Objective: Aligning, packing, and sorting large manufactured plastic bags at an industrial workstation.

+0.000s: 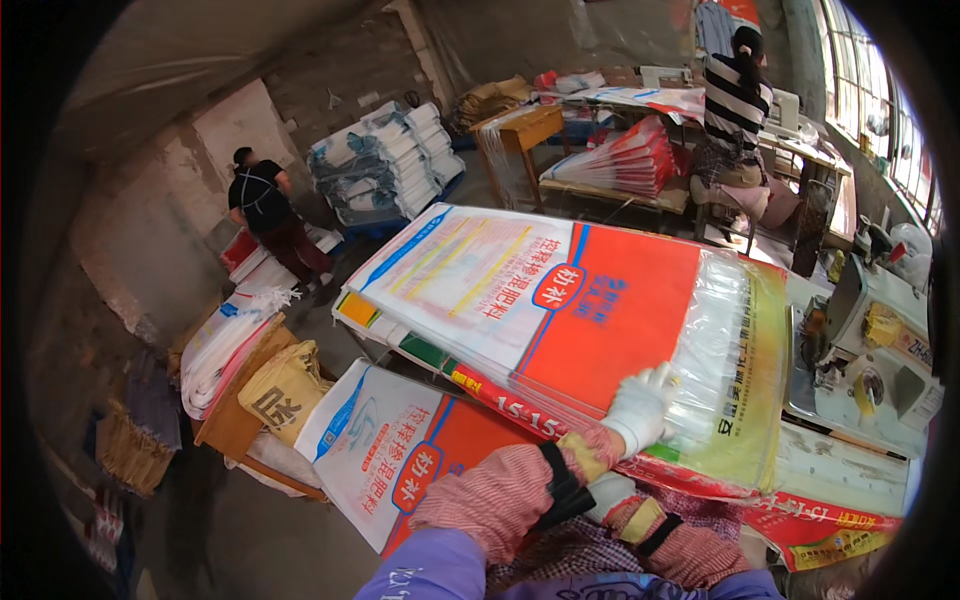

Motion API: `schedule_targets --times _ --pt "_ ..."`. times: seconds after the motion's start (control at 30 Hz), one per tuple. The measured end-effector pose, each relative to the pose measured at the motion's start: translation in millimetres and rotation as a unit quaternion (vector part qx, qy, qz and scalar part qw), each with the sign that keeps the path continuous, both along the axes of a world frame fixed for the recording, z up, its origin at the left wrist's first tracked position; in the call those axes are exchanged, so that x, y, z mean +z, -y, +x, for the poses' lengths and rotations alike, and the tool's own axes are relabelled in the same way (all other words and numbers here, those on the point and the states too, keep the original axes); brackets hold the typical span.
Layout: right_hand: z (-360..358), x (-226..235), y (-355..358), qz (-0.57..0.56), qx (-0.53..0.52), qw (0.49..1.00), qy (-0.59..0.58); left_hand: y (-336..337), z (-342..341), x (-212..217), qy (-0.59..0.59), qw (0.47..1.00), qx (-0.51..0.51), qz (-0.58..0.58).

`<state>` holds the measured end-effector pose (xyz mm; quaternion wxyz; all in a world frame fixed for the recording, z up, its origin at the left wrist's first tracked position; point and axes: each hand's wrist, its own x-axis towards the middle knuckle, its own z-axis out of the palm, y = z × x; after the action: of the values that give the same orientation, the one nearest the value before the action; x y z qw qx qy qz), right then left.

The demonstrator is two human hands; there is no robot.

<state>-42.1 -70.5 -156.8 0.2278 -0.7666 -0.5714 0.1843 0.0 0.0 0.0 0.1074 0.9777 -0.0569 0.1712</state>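
My left hand [642, 408], in a white glove, rests on a stack of printed plastic sacks [640, 290], beside the orange-red panel and a clear plastic strip. Its fingers are stretched over the top sack, with nothing visible in them. My right hand [608, 492], also gloved, is low at the near edge of the stack, partly behind my left forearm; its fingers are hidden. A separate white and orange-red sack [375, 445] hangs or lies at the left of my left arm, its right part covered by the sleeve.
A sewing machine [870, 350] stands on a bench at right. To the left are a wooden stand [240, 385] and a yellow sack [285, 395]. Bundled white sacks [385, 160] are stacked behind. One person [265, 205] stands at left; another [738, 110] sits at the back right.
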Motion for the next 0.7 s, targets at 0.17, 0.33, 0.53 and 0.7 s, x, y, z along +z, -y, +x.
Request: schedule_targets --times 0.17,0.33,0.53,0.7 --pt "-7 117 61 -0.142 0.083 0.982 -0.088 -20 32 0 -0.070 0.993 -0.014 -0.092" --pt "6 158 121 -0.039 0.027 0.964 -0.263 -27 14 -4 -0.144 0.936 -0.037 -0.320" --pt "29 184 132 0.049 -0.082 0.925 -0.367 -9 36 -2 0.033 0.997 -0.058 -0.039" --pt "31 173 141 0.103 -0.134 0.889 -0.426 -10 32 0 -0.108 0.993 -0.042 -0.034"
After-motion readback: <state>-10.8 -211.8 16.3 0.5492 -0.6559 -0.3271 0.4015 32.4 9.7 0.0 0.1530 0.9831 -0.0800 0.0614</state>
